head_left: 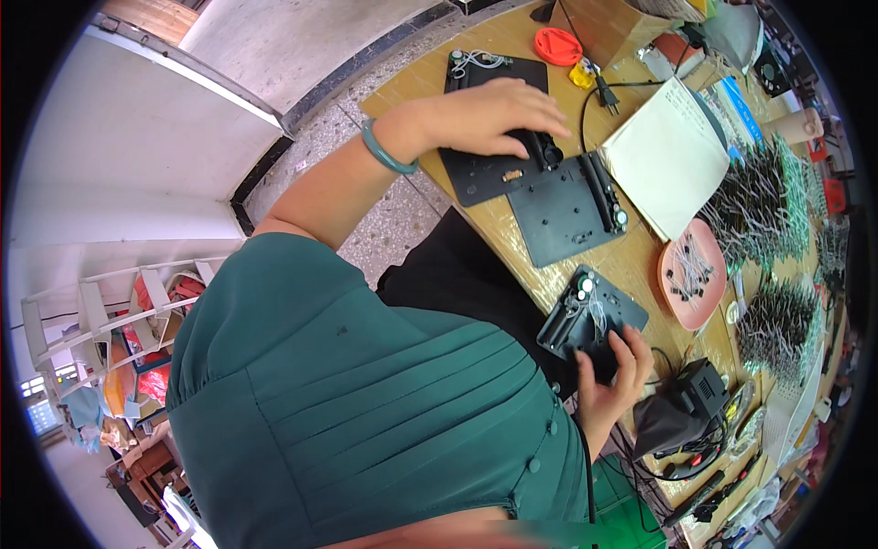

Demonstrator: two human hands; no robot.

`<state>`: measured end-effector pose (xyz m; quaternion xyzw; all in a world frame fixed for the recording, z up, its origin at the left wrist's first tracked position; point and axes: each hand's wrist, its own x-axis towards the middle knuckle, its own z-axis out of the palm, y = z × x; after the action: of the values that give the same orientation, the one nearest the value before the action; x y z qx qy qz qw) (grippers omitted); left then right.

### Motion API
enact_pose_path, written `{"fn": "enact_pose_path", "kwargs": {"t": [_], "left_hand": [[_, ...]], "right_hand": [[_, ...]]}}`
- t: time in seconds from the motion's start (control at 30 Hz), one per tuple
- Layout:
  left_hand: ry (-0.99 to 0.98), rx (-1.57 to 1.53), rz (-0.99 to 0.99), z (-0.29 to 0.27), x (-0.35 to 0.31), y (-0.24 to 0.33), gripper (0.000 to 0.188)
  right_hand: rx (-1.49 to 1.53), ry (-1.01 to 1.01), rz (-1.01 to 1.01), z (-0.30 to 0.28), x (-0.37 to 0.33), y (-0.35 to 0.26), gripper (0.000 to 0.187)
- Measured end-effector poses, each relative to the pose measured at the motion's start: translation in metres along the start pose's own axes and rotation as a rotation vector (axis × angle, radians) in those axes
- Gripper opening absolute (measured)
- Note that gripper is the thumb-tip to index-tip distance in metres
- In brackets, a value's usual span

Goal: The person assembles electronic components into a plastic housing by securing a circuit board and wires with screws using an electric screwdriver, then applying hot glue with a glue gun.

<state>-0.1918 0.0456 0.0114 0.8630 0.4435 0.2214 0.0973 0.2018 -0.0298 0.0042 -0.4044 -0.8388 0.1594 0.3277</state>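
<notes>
My left hand [498, 117], a bracelet at its wrist, rests over a black plastic panel [480, 178] with its fingers stretched out. Its thumb lies beside a dark rounded part [549, 154] on the panel. A coiled white wire [477, 62] sits at that panel's far end. Beside it, a second black panel [558, 215] carries a raised bar along its right side. My right hand [615, 380] spans the near corner of a smaller black panel [572, 325] at the table's edge, thumb on one side and fingers on the other. White wires and round silvery pieces show on this panel.
On the wooden table [494, 229] lie white paper sheets [672, 156] and a pink dish [695, 306] of small wired parts. Several bundles of wired parts [759, 206] fill the right side. A black boxy device [700, 393], cables and tools lie near my right hand.
</notes>
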Motion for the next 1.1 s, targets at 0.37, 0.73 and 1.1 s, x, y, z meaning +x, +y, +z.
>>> {"fn": "enact_pose_path", "kwargs": {"t": [0.37, 0.73, 1.1], "left_hand": [[0.206, -0.118, -0.02, -0.005, -0.014, 0.041, 0.045], [1.046, -1.398, 0.049, -0.053, -0.101, -0.02, 0.053], [0.529, -1.716, -0.613, 0.042, -0.015, 0.099, 0.048]], "right_hand": [[-0.11, -0.135, 0.05, 0.011, 0.0, 0.007, 0.045], [-0.151, -0.091, 0.106, 0.014, 0.001, 0.006, 0.043], [0.613, 0.293, 0.305, 0.008, -0.014, 0.0, 0.093]]}}
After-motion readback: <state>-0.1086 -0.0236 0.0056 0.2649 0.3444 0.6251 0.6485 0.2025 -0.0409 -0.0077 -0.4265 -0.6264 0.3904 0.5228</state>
